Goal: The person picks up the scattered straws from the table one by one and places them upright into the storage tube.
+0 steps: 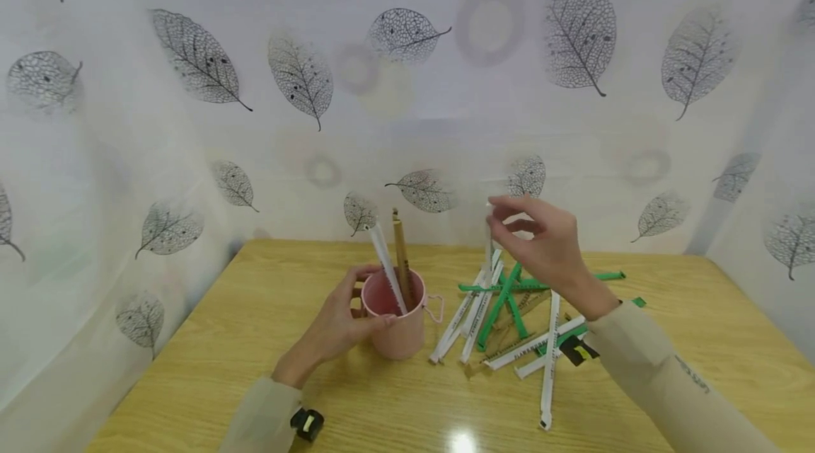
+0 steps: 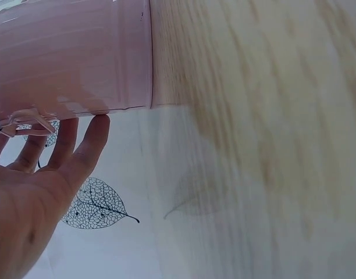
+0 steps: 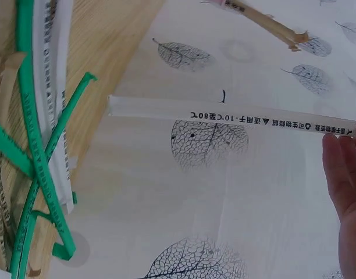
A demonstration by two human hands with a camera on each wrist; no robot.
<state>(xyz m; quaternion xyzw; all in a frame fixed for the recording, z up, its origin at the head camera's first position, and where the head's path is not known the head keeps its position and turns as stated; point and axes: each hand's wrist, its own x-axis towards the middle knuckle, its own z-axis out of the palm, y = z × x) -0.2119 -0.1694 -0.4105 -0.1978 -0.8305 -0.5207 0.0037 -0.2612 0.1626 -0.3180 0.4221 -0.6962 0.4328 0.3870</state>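
My left hand grips a pink mug at its left side, thumb at the near rim and fingers around the far side. The mug stands upright on the table. Inside it lean a white paper-wrapped straw and a brown one, their tops above the rim. Over the back of the pile, my right hand pinches another white wrapped straw by its upper end. This straw hangs down, and black print runs along its wrapper.
To the mug's right lies a loose, crossed pile of wrapped straws, with green ones, white ones and brown ones. A wooden table carries everything. Behind it hangs a pale curtain printed with leaves.
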